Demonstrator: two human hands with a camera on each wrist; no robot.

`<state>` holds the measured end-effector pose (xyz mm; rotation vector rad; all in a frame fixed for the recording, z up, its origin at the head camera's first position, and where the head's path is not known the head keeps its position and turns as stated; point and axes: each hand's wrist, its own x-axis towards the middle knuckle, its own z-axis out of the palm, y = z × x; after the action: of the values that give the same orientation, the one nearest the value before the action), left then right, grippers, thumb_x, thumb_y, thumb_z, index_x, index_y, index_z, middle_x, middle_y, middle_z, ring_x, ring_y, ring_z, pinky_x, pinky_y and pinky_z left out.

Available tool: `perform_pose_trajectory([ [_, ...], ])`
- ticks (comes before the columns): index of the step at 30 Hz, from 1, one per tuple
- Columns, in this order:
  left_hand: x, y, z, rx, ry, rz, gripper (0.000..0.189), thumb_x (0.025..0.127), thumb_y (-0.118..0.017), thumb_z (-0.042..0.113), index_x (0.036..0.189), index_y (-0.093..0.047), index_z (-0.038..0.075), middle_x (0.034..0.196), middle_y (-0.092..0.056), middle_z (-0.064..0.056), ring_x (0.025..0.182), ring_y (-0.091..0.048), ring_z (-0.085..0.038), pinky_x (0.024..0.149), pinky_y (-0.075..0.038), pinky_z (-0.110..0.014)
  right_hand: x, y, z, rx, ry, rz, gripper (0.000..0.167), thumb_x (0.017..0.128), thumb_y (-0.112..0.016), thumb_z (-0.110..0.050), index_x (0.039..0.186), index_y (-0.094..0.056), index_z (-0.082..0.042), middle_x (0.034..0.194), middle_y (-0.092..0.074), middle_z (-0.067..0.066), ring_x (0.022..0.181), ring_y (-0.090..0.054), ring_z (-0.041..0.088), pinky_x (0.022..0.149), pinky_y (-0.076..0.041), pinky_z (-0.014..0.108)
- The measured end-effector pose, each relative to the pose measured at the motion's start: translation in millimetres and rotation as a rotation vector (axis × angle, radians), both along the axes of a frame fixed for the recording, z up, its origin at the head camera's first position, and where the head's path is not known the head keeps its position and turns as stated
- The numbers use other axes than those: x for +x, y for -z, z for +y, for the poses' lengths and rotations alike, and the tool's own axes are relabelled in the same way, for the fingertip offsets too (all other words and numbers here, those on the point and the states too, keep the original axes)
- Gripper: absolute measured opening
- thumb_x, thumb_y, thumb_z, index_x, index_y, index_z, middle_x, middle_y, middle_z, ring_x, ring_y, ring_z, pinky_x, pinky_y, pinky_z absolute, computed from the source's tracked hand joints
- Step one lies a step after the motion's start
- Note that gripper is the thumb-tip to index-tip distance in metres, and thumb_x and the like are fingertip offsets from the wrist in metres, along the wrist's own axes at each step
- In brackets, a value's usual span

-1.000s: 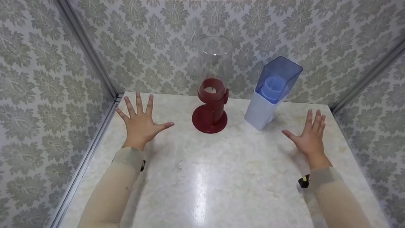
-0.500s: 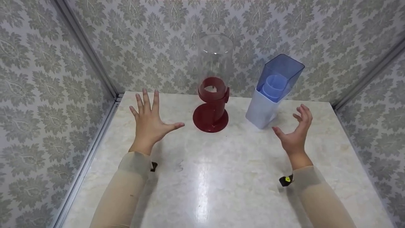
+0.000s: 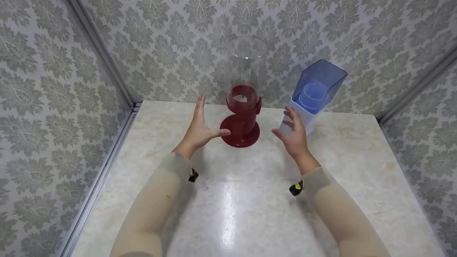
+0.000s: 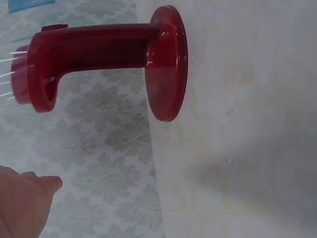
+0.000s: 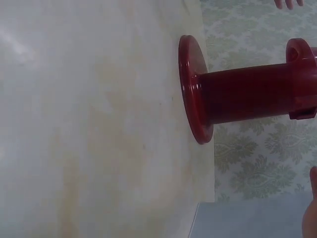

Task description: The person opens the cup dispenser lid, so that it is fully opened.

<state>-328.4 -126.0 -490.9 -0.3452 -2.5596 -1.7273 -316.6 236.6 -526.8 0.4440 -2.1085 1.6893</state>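
Observation:
A red stand [image 3: 246, 123] with a round base and a clear cylinder [image 3: 246, 67] on top stands upright at the back of the table. Just left of it, my left hand [image 3: 201, 130] hovers with fingers straight and thumb spread towards the base; in the head view the thumb tip overlaps the base's edge, and contact cannot be told. On the other side my right hand [image 3: 295, 137] is held in the air, fingers loosely bent, thumb apart, holding nothing. It partly covers a white box [image 3: 309, 121] with a bluish see-through top [image 3: 323, 80]. Both wrist views show the red stand [image 4: 109, 47] [image 5: 242, 94] from the side.
Inside the bluish top sits a light blue cup-like ring [image 3: 312, 96]. A patterned wall [image 3: 171, 53] rises right behind the table [image 3: 257, 207], with side panels left and right. A small black device [image 3: 296, 188] is at the right wrist, a similar one [image 3: 193, 175] at the left.
Both hands have moved inward, towards the red stand, the left rightwards and the right leftwards. The right hand's fingers have bent from straight. The stand and the box stay in place.

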Motion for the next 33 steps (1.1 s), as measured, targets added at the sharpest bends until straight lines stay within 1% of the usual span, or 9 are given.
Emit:
perform_pose_trajectory([
  [3, -17.3, 0.0, 9.3, 0.005, 0.016, -0.064, 0.16, 0.065, -0.108, 0.063, 0.182, 0.0, 0.041, 0.193, -0.003, 0.005, 0.181, -0.005, -0.029, 0.142, -0.025, -0.065, -15.5, -5.2, -16.9, -0.042, -0.058, -0.145, 0.12, 0.088, -0.092, -0.061, 0.175, -0.035, 0.0, 0.179, -0.042, 0.021, 0.169, -0.039, 0.038, 0.136, -0.042, 0.051],
  [5, -27.5, -1.8, 14.3, -0.007, 0.014, -0.085, 0.159, 0.066, -0.109, 0.059, 0.183, -0.003, 0.039, 0.193, -0.006, 0.002, 0.181, -0.007, -0.03, 0.142, -0.025, -0.065, -26.9, -5.5, -29.3, -0.057, -0.077, -0.197, 0.128, 0.084, -0.088, -0.069, 0.175, -0.032, 0.001, 0.18, -0.04, 0.024, 0.17, -0.036, 0.041, 0.138, -0.038, 0.057],
  [8, -38.9, -3.5, 27.0, -0.005, -0.002, -0.101, 0.153, 0.071, -0.109, 0.05, 0.184, -0.007, 0.032, 0.193, -0.011, 0.0, 0.18, -0.01, -0.03, 0.143, -0.025, -0.062, -39.7, -6.6, -42.7, -0.07, -0.088, -0.264, 0.135, 0.079, -0.083, -0.075, 0.176, -0.029, 0.003, 0.182, -0.036, 0.026, 0.173, -0.033, 0.042, 0.14, -0.034, 0.056],
  [12, -50.2, -6.0, 47.1, 0.048, -0.012, -0.14, 0.145, 0.077, -0.108, 0.042, 0.184, -0.012, 0.023, 0.192, -0.019, -0.002, 0.179, -0.018, -0.026, 0.144, -0.028, -0.055, -52.0, -14.0, -48.3, -0.043, -0.105, -0.344, 0.132, 0.084, -0.08, -0.069, 0.178, -0.022, 0.001, 0.186, -0.028, 0.023, 0.177, -0.023, 0.036, 0.145, -0.023, 0.047],
  [15, -59.1, -9.6, 54.4, 0.093, 0.01, -0.123, 0.134, 0.079, -0.107, 0.041, 0.182, -0.024, 0.019, 0.188, -0.031, -0.004, 0.177, -0.027, -0.023, 0.142, -0.032, -0.049, -62.4, -21.5, -51.8, -0.005, -0.137, -0.367, 0.116, 0.096, -0.079, -0.059, 0.18, -0.022, -0.002, 0.188, -0.025, 0.019, 0.179, -0.018, 0.032, 0.146, -0.018, 0.043],
  [19, -68.8, -13.2, 55.6, 0.147, 0.041, -0.053, 0.101, 0.082, -0.105, 0.035, 0.168, -0.055, 0.018, 0.172, -0.058, -0.005, 0.168, -0.046, -0.021, 0.137, -0.041, -0.044, -76.0, -25.0, -57.4, 0.01, -0.193, -0.359, 0.082, 0.11, -0.076, -0.036, 0.176, -0.037, -0.008, 0.18, -0.044, 0.018, 0.172, -0.037, 0.032, 0.142, -0.032, 0.046],
  [22, -71.9, -13.4, 53.8, 0.152, 0.039, -0.03, 0.084, 0.082, -0.106, 0.032, 0.156, -0.068, 0.023, 0.16, -0.07, -0.004, 0.159, -0.057, -0.017, 0.132, -0.048, -0.039, -82.0, -22.2, -59.3, 0.004, -0.199, -0.357, 0.068, 0.11, -0.076, -0.029, 0.169, -0.05, -0.008, 0.169, -0.059, 0.018, 0.162, -0.054, 0.031, 0.136, -0.044, 0.047],
  [25, -72.0, -12.5, 53.7, 0.147, 0.045, -0.025, 0.08, 0.081, -0.106, 0.031, 0.152, -0.072, 0.025, 0.154, -0.074, -0.001, 0.154, -0.061, -0.014, 0.129, -0.051, -0.035, -84.3, -17.1, -58.9, -0.014, -0.171, -0.351, 0.065, 0.108, -0.077, -0.029, 0.165, -0.055, -0.006, 0.164, -0.064, 0.018, 0.158, -0.058, 0.031, 0.133, -0.047, 0.045],
  [33, -66.6, -12.8, 54.2, 0.168, 0.034, -0.063, 0.077, 0.08, -0.106, 0.036, 0.15, -0.073, 0.032, 0.149, -0.076, 0.008, 0.156, -0.059, -0.012, 0.132, -0.048, -0.039, -85.5, -6.4, -59.7, -0.086, -0.138, -0.355, 0.082, 0.101, -0.08, -0.044, 0.168, -0.051, -0.006, 0.164, -0.063, 0.019, 0.157, -0.058, 0.033, 0.131, -0.05, 0.044],
])
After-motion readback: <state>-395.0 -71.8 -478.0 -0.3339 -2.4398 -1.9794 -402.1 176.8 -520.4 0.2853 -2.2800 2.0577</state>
